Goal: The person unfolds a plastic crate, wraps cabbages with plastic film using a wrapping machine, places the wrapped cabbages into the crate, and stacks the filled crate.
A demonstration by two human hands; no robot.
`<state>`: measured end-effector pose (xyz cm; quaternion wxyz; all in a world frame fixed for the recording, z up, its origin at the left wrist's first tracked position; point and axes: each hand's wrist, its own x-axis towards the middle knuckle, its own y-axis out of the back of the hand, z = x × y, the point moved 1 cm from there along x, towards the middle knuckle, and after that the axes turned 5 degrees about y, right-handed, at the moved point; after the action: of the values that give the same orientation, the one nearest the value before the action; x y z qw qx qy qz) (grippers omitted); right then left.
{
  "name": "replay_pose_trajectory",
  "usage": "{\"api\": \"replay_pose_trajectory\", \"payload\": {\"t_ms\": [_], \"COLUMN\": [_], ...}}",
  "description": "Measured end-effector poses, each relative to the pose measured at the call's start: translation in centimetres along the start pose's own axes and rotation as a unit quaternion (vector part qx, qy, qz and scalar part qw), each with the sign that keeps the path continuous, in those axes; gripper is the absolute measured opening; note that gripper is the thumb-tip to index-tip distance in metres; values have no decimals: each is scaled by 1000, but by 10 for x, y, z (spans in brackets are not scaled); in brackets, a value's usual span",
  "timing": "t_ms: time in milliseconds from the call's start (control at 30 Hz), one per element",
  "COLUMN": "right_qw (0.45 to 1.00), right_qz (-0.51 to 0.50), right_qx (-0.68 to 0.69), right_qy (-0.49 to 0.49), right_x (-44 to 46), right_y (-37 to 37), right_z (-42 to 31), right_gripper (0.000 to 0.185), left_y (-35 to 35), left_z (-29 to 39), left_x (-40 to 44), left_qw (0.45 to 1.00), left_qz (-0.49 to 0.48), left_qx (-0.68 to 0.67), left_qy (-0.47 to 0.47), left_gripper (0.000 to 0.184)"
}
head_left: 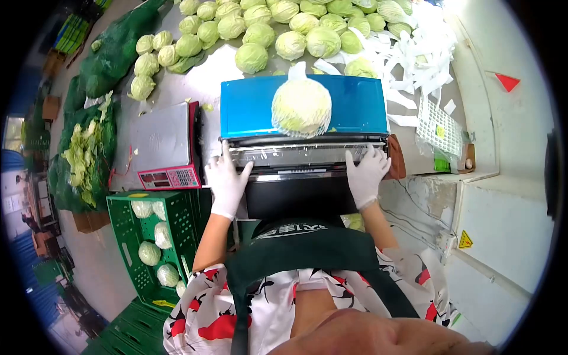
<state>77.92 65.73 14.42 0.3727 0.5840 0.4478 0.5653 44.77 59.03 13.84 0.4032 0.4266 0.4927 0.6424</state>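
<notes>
A film wrapping machine with a blue top plate stands in front of me. Clear plastic film lies across its slot. A pale green cabbage in a white foam net rests on the blue plate. At the left end of the film is my left hand, white-gloved, thumb and fingers apart. My right hand, also gloved, is at the right end with its fingers spread. Both seem to touch the machine or the film edge; whether any film is pinched I cannot make out.
Loose cabbages cover the back of the table. White foam nets lie heaped at the right. A scale stands left of the machine. Below it, a green crate holds several wrapped cabbages. Green mesh sacks lie at far left.
</notes>
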Motion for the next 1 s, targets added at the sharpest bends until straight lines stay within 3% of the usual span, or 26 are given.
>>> {"api": "replay_pose_trajectory", "payload": {"t_ms": [33,100,167,200,267,333,400,467,533,600,667,733,833,967,1000], "right_qw": [999,992,965,883,764,755,724,671,828,806,836,806,767,628,626], "right_qz": [-15,8,-19,-77,-233,-379,-432,-332,-266,-230,-174,-299,-290,-395,-398], "right_qx": [-29,122,258,453,588,532,476,584,488,525,334,404,516,669,669], "right_qy": [-4,-5,-43,-95,-127,-60,252,314,80,144,400,314,248,43,51], "right_x": [-5,-1,7,11,18,27,59,94,131,165,180,172,170,129,106], "right_y": [-5,-36,-30,-24,37,101,151,159,146,102,11,-4,-35,-28,-27], "right_z": [-2,3,11,22,30,41,51,62,46,-1,-12,-47,-45,-39,-32], "right_gripper": [49,33,17,17,17,17,18,18,36,75,108,117,110,94,84], "left_y": [-5,-32,-42,-50,-1,56,119,132,112,65,17,-12,-29,-15,-12], "left_z": [4,4,0,-7,-12,-17,-14,-2,27,35,57,78,81,74,72], "left_x": [-2,1,7,4,-1,-3,16,35,81,123,141,146,156,129,114], "left_qw": [999,980,912,818,832,801,751,648,748,853,917,893,838,751,734], "left_qz": [19,22,-43,-102,-226,-313,-382,-301,-95,-152,-127,-197,-219,-307,-334], "left_qx": [-14,-196,-401,-557,-506,-496,-522,-699,-649,-469,-260,-310,-469,-576,-587], "left_qy": [-22,10,72,106,-10,-123,-135,-23,-96,-172,-274,-259,-173,-97,-74], "left_gripper": [90,75,61,47,33,25,24,65,114,136,139,140,133,110,105]}}
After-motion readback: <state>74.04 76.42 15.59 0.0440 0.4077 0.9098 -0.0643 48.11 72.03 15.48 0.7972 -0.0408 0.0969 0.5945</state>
